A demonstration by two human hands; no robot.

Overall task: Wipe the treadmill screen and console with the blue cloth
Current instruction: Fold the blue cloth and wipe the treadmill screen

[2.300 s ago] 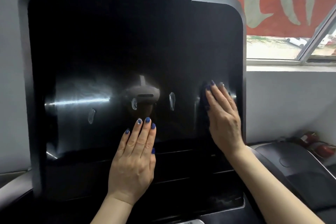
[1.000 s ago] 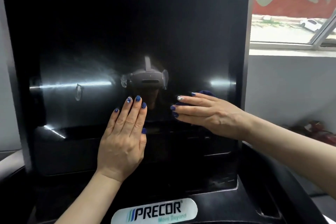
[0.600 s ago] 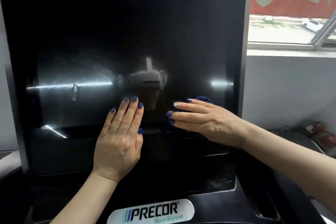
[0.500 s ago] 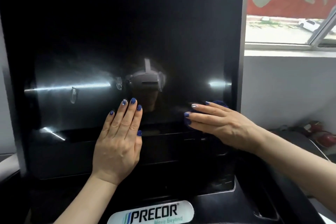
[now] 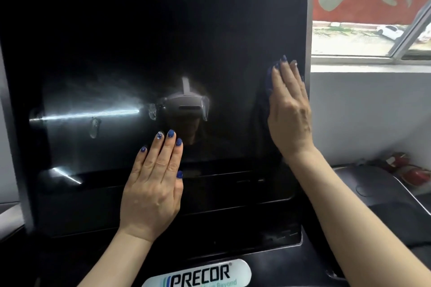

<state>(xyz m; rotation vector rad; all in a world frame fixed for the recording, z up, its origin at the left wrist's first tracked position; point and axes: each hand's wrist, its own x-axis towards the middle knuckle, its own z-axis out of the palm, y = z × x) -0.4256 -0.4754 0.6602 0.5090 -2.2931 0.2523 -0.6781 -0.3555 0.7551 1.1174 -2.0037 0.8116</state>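
Blue cloth under flat right hand, frame right, mid-wipe on screen; left hand flat, bracing; console likely next.

A window shows a white car; red objects lie below the sill.

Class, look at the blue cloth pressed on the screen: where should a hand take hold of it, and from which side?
Pinch the blue cloth at its exposed left edge, coming from the left; the right hand lies flat over the rest.
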